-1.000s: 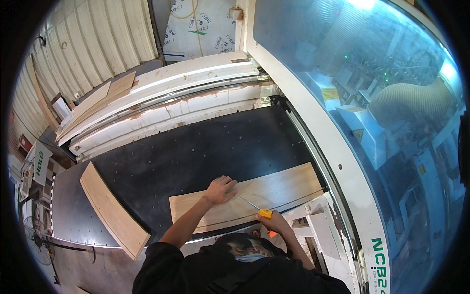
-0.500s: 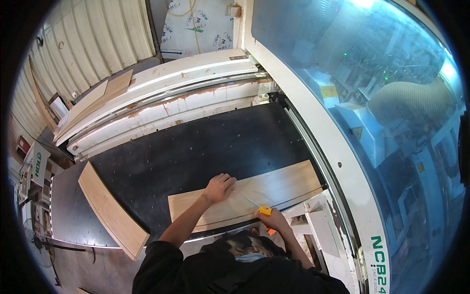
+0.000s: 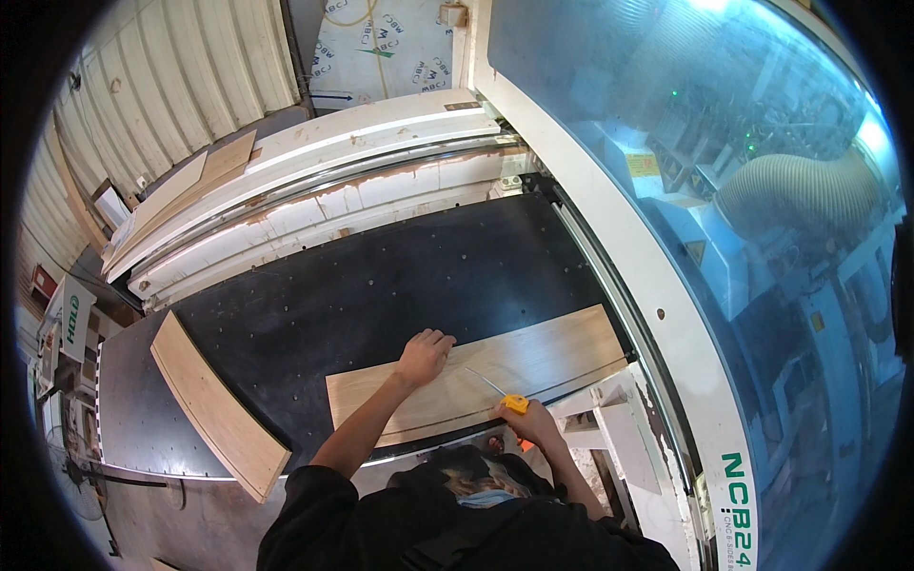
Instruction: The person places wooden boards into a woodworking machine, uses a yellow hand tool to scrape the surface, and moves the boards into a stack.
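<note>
My left hand (image 3: 427,358) lies over the far edge of a pale wooden board (image 3: 552,347), palm down, its fingers loosely bent and reaching just past the edge. Nothing shows in its grasp. At the board's near edge, my right hand (image 3: 535,424) is closed round a yellow air blow gun (image 3: 515,403). The thin metal nozzle points away and to the left, above the board's face. A bit of orange shows below that hand. Along the near side of the board runs a dark curved groove.
A curved wooden piece (image 3: 214,404) lies at the left of the black machine bed (image 3: 371,276), overhanging its near edge. On the right stands the machine's white frame with a blue see-through cover (image 3: 590,86). A white rail beam (image 3: 362,138) carrying thin panels runs behind the bed.
My left hand has slid slightly left along the board's far edge. The blow gun's nozzle has shifted a little. The board stays in place.
</note>
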A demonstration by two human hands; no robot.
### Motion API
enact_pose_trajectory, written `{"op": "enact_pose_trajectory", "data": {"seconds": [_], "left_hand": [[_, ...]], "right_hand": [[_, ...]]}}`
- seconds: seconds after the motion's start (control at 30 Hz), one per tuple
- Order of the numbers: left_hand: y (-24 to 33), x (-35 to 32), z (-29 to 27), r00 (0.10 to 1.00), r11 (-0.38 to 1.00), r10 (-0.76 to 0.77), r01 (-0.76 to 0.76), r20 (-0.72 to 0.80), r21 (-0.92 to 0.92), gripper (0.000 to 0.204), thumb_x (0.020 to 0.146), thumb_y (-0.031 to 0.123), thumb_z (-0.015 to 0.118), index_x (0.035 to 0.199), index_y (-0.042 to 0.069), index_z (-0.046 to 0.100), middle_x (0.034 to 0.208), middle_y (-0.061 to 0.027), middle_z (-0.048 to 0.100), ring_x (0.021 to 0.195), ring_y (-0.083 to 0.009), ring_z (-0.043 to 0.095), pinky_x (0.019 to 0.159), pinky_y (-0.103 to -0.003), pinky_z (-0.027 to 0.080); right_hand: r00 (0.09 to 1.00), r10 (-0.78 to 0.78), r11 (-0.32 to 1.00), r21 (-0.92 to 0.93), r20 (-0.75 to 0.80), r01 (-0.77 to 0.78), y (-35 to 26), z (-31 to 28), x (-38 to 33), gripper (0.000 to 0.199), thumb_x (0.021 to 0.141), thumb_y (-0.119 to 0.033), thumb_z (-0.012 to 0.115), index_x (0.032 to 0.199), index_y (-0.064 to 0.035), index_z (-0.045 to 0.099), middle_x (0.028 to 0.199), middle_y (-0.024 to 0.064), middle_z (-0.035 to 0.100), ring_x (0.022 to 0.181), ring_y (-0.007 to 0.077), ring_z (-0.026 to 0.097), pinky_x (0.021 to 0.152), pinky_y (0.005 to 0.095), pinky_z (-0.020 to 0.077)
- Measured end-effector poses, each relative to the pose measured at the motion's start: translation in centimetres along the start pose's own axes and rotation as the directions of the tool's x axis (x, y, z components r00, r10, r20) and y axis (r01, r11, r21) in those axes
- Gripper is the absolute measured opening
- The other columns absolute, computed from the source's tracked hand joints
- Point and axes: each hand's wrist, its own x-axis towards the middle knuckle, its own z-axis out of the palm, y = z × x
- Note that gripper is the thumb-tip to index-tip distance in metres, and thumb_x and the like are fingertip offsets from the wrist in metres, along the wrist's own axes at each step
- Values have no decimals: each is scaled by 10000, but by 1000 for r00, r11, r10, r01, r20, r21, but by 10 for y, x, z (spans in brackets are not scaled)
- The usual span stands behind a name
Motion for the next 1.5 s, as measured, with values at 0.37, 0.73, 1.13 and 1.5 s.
{"op": "enact_pose_trajectory", "data": {"seconds": [0.37,0.73,1.13,1.5], "left_hand": [[-1,0,1,999,999,-47,47,12,24,207,880,61,642,1072,58,718,938,-100,664,922,-287,638,832,-409,542],[0,2,-2,999,999,-40,41,-9,5,220,867,38,641,1078,43,704,908,-105,660,875,-293,639,794,-416,546],[0,2,0,998,998,-54,54,7,13,155,951,155,639,1063,64,696,916,-104,665,883,-299,645,799,-430,537],[3,4,-3,998,998,-65,65,5,-9,152,950,166,641,1047,66,701,909,-106,668,881,-303,650,798,-437,533]], "right_hand": [[1000,-6,1000,-8,-18,6,-10,-4,-9,906,794,-774,679,1056,92,714,987,288,736,956,417,730,827,465,572],[999,0,1000,7,-37,0,-12,-4,-10,904,788,-779,679,1007,98,715,943,283,736,915,414,735,801,464,575],[1000,-16,993,120,-1,16,-31,-12,-31,620,863,-631,739,866,-12,705,658,51,662,606,167,664,595,320,529],[990,-58,998,-28,-125,55,8,12,-1,676,851,-666,731,888,9,717,676,67,684,633,192,699,620,334,552]]}}
